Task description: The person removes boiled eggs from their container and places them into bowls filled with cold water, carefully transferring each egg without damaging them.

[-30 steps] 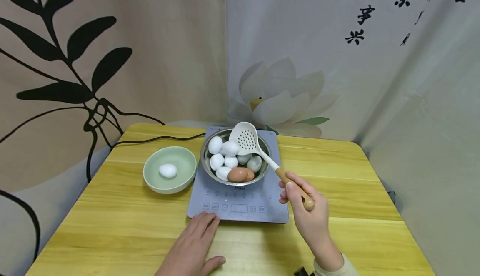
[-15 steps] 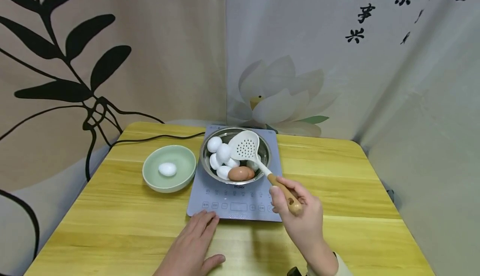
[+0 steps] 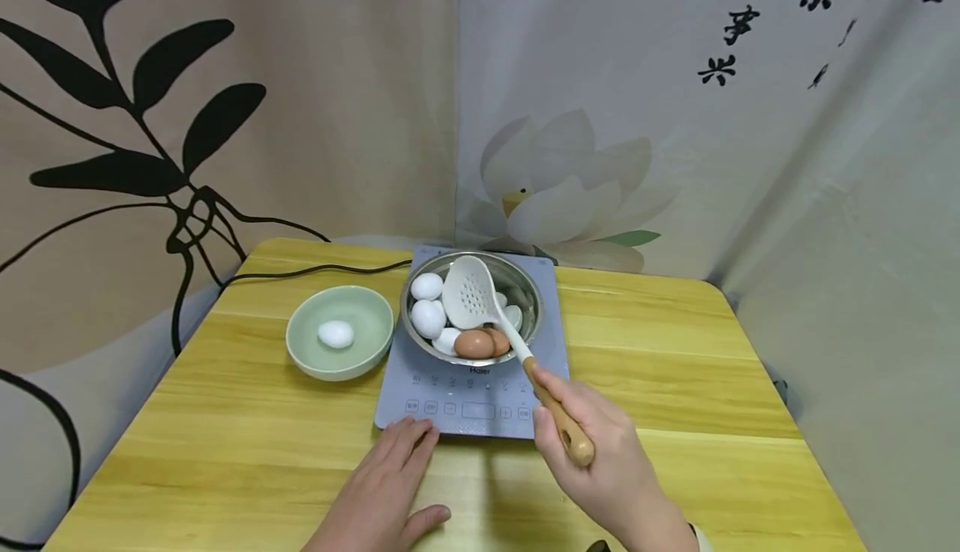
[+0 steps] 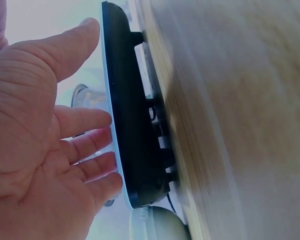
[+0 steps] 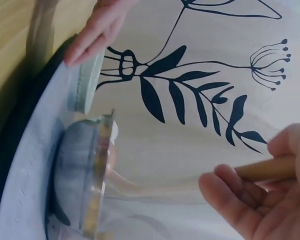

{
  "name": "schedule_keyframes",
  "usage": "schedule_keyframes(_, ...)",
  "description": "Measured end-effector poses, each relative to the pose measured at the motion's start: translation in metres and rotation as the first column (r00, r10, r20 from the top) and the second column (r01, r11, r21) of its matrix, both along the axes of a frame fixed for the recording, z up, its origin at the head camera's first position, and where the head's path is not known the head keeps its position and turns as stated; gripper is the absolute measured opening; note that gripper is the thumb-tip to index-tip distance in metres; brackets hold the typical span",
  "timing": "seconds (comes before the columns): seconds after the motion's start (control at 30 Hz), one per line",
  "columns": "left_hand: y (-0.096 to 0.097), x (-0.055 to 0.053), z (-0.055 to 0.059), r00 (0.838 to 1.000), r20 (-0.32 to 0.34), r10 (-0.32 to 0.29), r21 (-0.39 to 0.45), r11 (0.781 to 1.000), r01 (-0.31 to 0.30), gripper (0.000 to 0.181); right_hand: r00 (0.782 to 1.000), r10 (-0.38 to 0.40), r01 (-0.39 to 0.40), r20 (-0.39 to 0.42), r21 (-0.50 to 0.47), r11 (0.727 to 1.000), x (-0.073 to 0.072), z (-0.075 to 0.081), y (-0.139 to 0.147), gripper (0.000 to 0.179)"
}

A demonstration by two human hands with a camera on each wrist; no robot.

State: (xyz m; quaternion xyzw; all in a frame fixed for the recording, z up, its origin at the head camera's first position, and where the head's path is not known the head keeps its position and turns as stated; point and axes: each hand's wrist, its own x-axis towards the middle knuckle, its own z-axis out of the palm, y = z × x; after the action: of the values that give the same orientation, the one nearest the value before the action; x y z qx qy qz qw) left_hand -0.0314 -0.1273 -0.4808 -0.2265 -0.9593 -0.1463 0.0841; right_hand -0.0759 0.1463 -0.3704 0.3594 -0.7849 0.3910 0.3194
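My right hand (image 3: 600, 452) grips the wooden handle of a white skimmer (image 3: 468, 295). Its perforated head overlaps the eggs inside a steel bowl (image 3: 534, 323). White eggs (image 3: 428, 318) lie at the bowl's left, two brown eggs (image 3: 474, 344) at the front, and paler ones show partly at the right. The bowl stands on a flat induction cooker (image 3: 420, 389). My left hand (image 3: 386, 481), fingers straight, has its fingertips at the cooker's front edge; in the left wrist view they touch the rim of the cooker (image 4: 132, 115). Part of the eggs is hidden behind the skimmer head.
A pale green bowl (image 3: 303, 356) left of the cooker holds one white egg (image 3: 336, 334). A black cord (image 3: 322, 268) runs left from the cooker across the wooden table (image 3: 712, 368). Printed curtains (image 3: 360, 118) hang behind the table.
The skimmer head has moved left and slightly down over the eggs, and my right hand has come nearer with the handle. Several white eggs have shifted in the steel bowl. My left hand stays put.
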Motion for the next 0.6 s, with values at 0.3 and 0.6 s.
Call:
schedule_keyframes(0.3, 0.000, 0.000, 0.003, 0.999, 0.053, -0.001, 0.005, 1.000, 0.001, 0.088, 0.983, 0.186, -0.186, -0.003, 0.017, 0.982, 0.001, 0.010, 0.021, 0.039)
schedule_keyframes(0.6, 0.001, 0.000, 0.003, 0.999, 0.043, 0.001, 0.011, 1.000, -0.001, 0.087, 0.959, 0.274, -0.271, 0.076, -0.041, 0.962, -0.020, 0.010, 0.024, 0.039)
